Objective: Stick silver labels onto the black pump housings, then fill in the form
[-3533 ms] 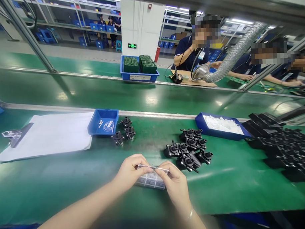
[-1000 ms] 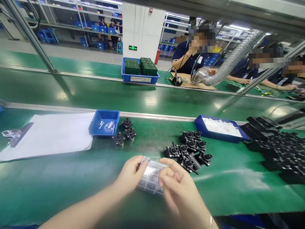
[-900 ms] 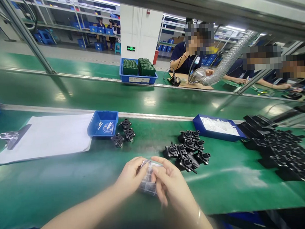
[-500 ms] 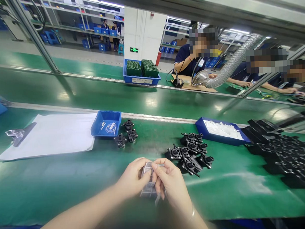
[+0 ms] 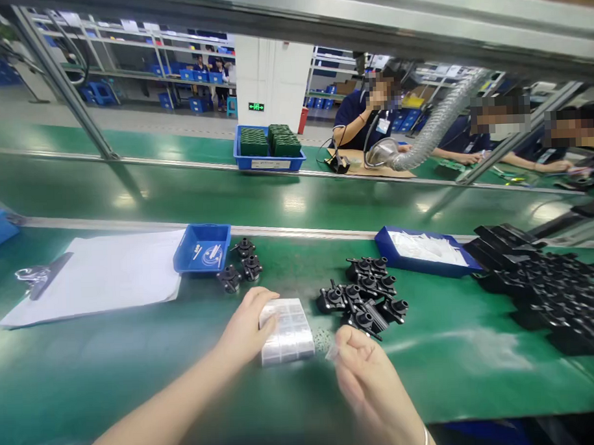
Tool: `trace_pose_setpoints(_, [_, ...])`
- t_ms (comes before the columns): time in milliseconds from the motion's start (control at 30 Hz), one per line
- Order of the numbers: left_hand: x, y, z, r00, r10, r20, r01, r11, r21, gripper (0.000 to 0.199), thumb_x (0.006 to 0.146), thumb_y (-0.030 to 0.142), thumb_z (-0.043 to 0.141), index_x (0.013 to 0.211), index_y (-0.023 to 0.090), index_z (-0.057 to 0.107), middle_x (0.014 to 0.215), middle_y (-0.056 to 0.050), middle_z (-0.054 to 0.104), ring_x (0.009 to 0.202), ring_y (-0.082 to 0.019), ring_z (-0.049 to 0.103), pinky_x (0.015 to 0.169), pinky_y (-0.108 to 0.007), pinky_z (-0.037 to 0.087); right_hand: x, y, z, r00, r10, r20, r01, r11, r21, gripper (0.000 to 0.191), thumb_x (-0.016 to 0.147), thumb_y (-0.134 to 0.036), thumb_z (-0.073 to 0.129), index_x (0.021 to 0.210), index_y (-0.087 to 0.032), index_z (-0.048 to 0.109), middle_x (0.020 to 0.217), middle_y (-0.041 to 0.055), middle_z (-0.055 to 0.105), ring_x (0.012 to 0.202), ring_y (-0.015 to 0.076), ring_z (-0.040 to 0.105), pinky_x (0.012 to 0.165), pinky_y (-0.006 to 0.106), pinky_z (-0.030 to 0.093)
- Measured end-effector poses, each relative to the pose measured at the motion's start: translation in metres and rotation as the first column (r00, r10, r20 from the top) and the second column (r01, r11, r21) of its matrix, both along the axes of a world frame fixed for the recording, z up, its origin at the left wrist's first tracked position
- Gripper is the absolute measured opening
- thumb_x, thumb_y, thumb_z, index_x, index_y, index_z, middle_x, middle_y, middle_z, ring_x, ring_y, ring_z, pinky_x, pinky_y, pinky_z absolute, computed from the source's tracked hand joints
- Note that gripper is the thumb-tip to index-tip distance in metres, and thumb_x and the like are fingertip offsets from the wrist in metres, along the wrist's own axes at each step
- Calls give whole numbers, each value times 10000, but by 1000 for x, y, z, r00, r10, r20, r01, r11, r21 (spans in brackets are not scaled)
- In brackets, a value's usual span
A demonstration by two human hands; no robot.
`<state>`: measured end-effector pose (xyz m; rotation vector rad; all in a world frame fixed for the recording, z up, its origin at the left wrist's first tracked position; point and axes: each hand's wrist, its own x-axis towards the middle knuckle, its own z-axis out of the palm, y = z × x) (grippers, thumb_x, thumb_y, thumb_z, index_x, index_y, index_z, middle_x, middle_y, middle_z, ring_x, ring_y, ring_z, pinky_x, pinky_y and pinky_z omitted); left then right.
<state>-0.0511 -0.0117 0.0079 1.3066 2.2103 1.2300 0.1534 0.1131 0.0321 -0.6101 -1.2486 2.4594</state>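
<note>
My left hand point(image 5: 249, 328) grips the left edge of a shiny silver sheet marked off in small rectangles, which looks like a sheet of stickers point(image 5: 290, 333). To its right, my right hand point(image 5: 365, 369) is closed in a pinch on a small clear piece of film point(image 5: 332, 352). A speckled patch of tiny dark bits point(image 5: 322, 340) shows between the sheet and the film. Just beyond my right hand stands a cluster of black plastic parts with round necks point(image 5: 362, 295). Three similar black parts point(image 5: 243, 266) stand beyond my left hand.
At left lies a clipboard with white paper point(image 5: 118, 274), beside a blue tray point(image 5: 203, 250). A blue box of white strips point(image 5: 427, 250) and many black parts point(image 5: 547, 291) are on the right. Across the bench are a bin of green boards point(image 5: 269, 164), a duct point(image 5: 444, 123) and several co-workers.
My hands have moved apart. The sheet, earlier largely covered by both hands, now lies open to view in my left hand, while my right hand has drawn rightward with the clear film.
</note>
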Motion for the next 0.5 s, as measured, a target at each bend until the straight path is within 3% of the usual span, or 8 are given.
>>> trace_pose_setpoints(67, [3,-3,7,981,4,-193,-16,998,-62,381,880,327,529,1239,204,564,1342,-144,484,1287,-304,448,1069,-509,389,11,8,1,996,-93,5,93,995,-24,189,888,-342,664,861,-203,539,373,-107,421,261,19,213,303,130,150])
trace_pose_setpoints(133, [11,-7,14,939,-82,-333,42,991,-124,471,859,399,573,1293,218,532,1428,-151,423,1375,-346,338,1109,-576,312,25,15,4,982,-189,12,190,981,-45,173,901,-334,649,858,-208,537,388,-116,386,279,16,172,307,136,150])
trace_pose_setpoints(233, [24,-13,25,857,-351,-378,257,926,-278,575,823,486,621,1340,267,495,1465,-131,423,1406,-382,287,1121,-676,197,43,21,10,958,-287,18,287,956,-63,194,905,-321,643,804,-200,530,410,-119,338,318,17,129,318,144,142])
trace_pose_setpoints(300, [31,-12,34,820,-436,-370,322,887,-332,602,830,519,605,1360,267,471,1470,-132,430,1409,-389,285,1113,-704,164,51,23,10,949,-316,17,316,946,-77,197,904,-311,645,793,-195,532,420,-120,317,334,17,115,325,145,134])
trace_pose_setpoints(400, [37,8,49,818,-414,-399,321,904,-282,646,851,517,580,1401,227,406,1485,-145,409,1419,-359,278,1141,-660,160,52,25,4,950,-313,-1,311,944,-108,194,904,-310,647,797,-192,536,421,-125,297,334,17,102,323,148,126])
trace_pose_setpoints(500, [42,51,56,835,-378,-400,331,926,-184,720,817,452,657,1420,204,353,1447,-152,449,1375,-325,360,1157,-582,211,46,25,-4,959,-282,-37,274,951,-143,205,886,-324,671,804,-195,535,415,-131,290,326,18,100,315,150,122])
